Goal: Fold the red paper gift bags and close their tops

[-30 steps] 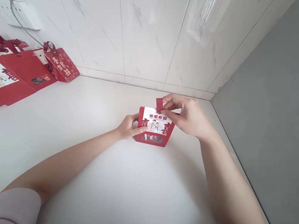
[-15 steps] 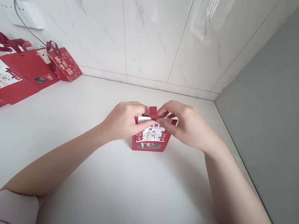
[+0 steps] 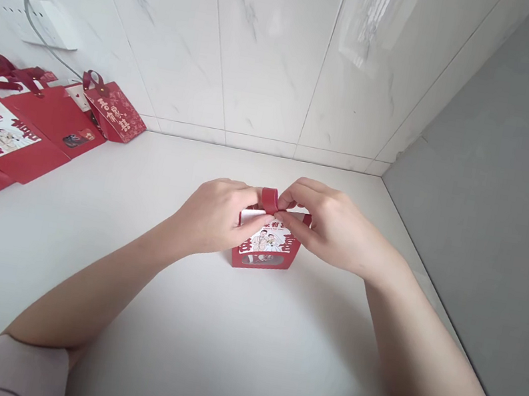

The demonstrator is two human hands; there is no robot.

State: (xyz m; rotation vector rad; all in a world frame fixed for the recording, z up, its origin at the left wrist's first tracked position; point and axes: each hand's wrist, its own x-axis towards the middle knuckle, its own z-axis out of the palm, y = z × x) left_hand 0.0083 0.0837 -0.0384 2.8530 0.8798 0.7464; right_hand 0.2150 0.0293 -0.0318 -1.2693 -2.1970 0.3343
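Observation:
A small red gift box (image 3: 261,260) stands upright on the white table, with a cartoon couple printed on its front and an oval window below. From its top rises a loop of red ribbon handle (image 3: 269,199). My left hand (image 3: 218,214) pinches the box's upper edge on the left, thumb in front and fingers behind. On the other side, my right hand (image 3: 328,225) has its thumb and fingers closed at the base of the ribbon, at the top edge. The fingertips behind the box are partly hidden.
At the left lie several red gift boxes (image 3: 54,122), flat or folded, with ribbon handles. One assembled red box (image 3: 119,113) leans near the tiled wall (image 3: 263,49). A cable (image 3: 42,39) runs down from a wall socket (image 3: 37,21). A grey panel (image 3: 504,218) borders the table (image 3: 168,351) at the right.
Both hands stay at the top of the box, with only slight finger shifts. The ribbon loop and the box's top edge have tilted a little.

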